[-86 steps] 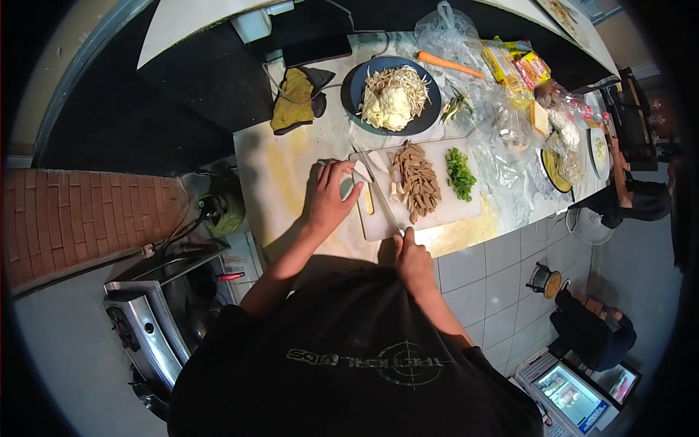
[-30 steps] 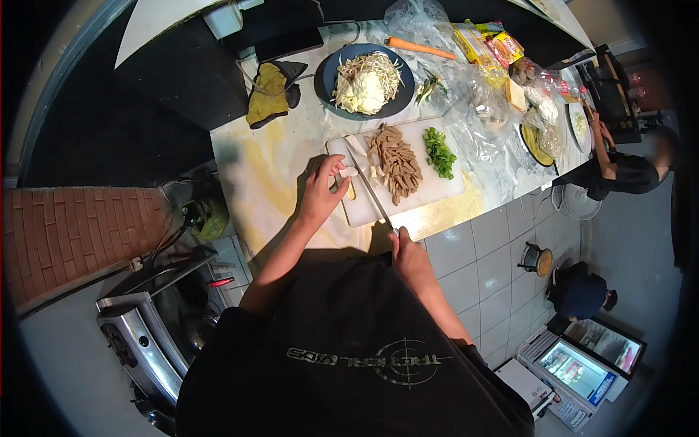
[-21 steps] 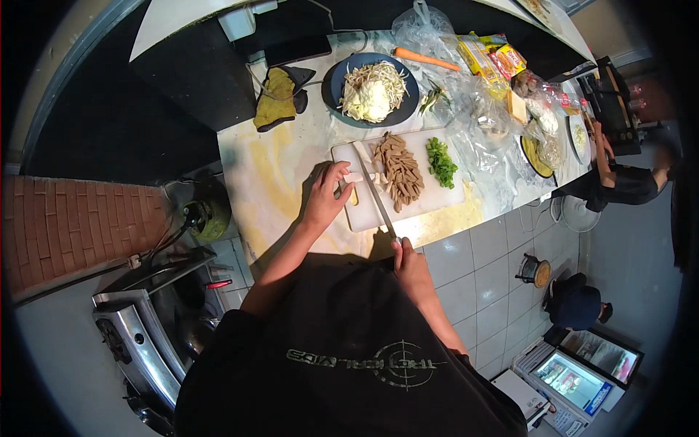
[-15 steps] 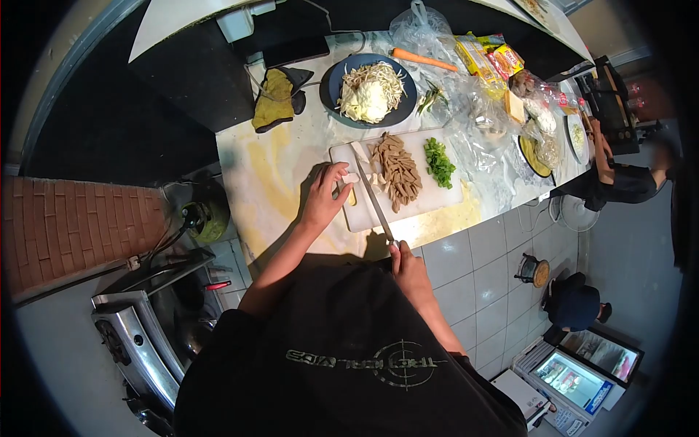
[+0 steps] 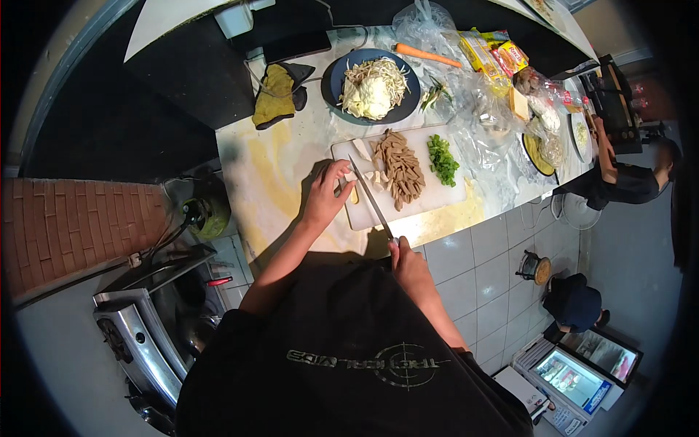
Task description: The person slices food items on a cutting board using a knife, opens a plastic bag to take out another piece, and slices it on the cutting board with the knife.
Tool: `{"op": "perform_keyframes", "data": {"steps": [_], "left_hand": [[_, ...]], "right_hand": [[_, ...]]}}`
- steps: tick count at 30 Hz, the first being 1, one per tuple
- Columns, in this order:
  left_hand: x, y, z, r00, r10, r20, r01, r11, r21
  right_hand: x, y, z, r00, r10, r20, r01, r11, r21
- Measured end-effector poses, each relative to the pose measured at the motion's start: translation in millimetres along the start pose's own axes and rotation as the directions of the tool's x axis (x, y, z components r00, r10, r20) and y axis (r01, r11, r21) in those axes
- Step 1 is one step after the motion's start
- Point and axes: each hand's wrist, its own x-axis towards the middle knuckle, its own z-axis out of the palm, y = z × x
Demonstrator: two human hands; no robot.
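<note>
My right hand (image 5: 409, 264) is closed on the handle of a long knife (image 5: 375, 206), whose blade lies across the left part of a white cutting board (image 5: 444, 195). At the board's left edge, the curled fingers of my left hand (image 5: 328, 194) hold a small pale piece (image 5: 350, 176) beside the blade. Just right of the blade are a few pale cut pieces (image 5: 377, 177), and one longer white piece (image 5: 362, 149) lies above. A heap of brown strips (image 5: 403, 172) and a pile of chopped greens (image 5: 443, 160) rest farther right on the board.
Behind the board are a dark plate (image 5: 335, 91) with sprouts, a carrot (image 5: 427, 54), yellow-black gloves (image 5: 275, 96) and plastic bags (image 5: 489, 113). Two other people (image 5: 633, 178) (image 5: 573, 302) are at the right. A stove (image 5: 138, 335) stands at lower left.
The pale piece at my left fingers has become shorter, and more cut pieces lie right of the blade. The knife has shifted slightly left. The view has also moved a little.
</note>
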Motion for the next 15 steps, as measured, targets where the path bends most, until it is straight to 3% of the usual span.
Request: {"op": "perform_keyframes", "data": {"steps": [11,13,15], "left_hand": [[0.7,1.3,-0.7,1.000,0.008,-0.004,-0.008,1.000,0.006],[-0.8,3.3,0.6,1.000,0.006,-0.010,-0.005,1.000,0.007],[-1.1,3.1,0.2,1.000,-0.001,-0.020,0.002,1.000,0.011]], "right_hand": [[12.1,-7.0,3.4,0.997,0.079,0.013,-0.079,0.997,-0.008],[12.4,7.4,8.2,0.995,-0.088,-0.044,0.093,0.987,0.129],[6.9,6.9,3.7,0.997,-0.062,-0.042,0.067,0.989,0.128]]}}
